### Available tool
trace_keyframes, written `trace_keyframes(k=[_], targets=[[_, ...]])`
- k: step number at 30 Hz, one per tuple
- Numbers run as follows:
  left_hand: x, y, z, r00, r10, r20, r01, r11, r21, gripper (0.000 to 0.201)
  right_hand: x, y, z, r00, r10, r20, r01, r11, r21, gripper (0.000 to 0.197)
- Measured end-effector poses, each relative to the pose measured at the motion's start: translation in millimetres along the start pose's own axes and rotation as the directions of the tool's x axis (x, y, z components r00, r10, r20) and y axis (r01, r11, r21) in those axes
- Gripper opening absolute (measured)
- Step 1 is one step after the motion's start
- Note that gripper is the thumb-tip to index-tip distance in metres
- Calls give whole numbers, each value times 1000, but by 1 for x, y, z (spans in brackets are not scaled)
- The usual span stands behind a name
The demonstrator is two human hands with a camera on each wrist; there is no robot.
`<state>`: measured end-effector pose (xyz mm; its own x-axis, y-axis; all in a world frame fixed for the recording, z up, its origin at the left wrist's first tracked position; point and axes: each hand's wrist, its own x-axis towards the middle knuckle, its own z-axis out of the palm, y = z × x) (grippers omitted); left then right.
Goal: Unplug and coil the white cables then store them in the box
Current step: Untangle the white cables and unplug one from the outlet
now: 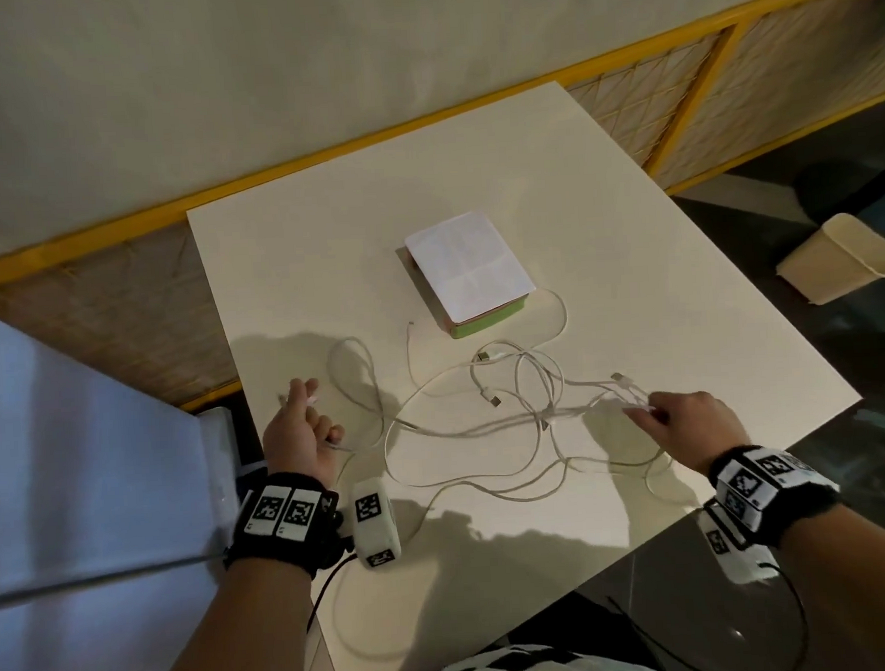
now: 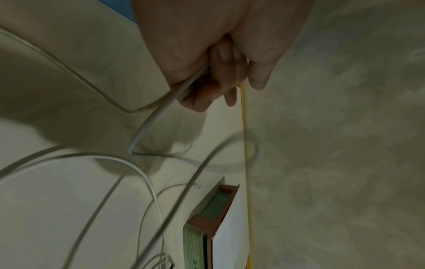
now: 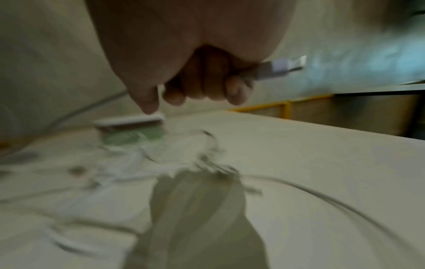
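Observation:
Several white cables [image 1: 486,425] lie tangled across the near half of the white table [image 1: 658,283]. My left hand [image 1: 301,424] is at the table's left side, fingers curled round one white cable [image 2: 161,107] that trails off to the tangle. At the right, my right hand [image 1: 691,419] grips a cable end, and its white plug [image 3: 285,67] sticks out of the fist. The box [image 1: 470,275], green and brown with a white lid, stands closed beyond the cables in mid-table. The right wrist view is blurred.
A beige bin [image 1: 841,258] stands on the dark floor to the right of the table. A yellow-framed panel [image 1: 724,84] runs along the wall behind. A pale blue surface [image 1: 77,457] lies at the left, close to the table edge.

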<state>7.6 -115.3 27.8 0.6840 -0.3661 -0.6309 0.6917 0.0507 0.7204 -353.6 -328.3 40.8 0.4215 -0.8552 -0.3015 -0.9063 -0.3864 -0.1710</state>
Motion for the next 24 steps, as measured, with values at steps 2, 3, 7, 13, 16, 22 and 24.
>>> trace_keyframes(k=[2, 3, 7, 13, 16, 22, 24], targets=[[5, 4, -7, 999, -12, -40, 11, 999, -36, 31, 2, 33, 5, 988, 129, 79, -126, 991, -39, 42], [6, 6, -11, 998, -14, -55, 11, 998, -56, 34, 3, 50, 6, 976, 186, 109, -179, 981, -76, 39], [5, 14, -28, 992, -5, -126, -13, 990, -138, 40, 8, 94, 8, 925, 348, 154, -326, 933, -152, 12], [-9, 10, -35, 984, 45, -175, -93, 957, -276, 41, 49, 43, -3, 939, 342, 24, -341, 925, 167, 54], [-13, 8, -44, 978, 69, -196, -130, 938, -321, 45, 72, -34, -8, 982, 7, -188, 32, 978, 206, 47], [-30, 3, -46, 989, 102, -103, -131, 933, -335, 56, 94, -221, 27, 811, -522, 263, 474, 851, 227, 30], [-33, 1, -44, 990, 90, -113, -123, 934, -335, 50, 100, -251, 46, 818, -431, 381, 423, 900, 108, 43]])
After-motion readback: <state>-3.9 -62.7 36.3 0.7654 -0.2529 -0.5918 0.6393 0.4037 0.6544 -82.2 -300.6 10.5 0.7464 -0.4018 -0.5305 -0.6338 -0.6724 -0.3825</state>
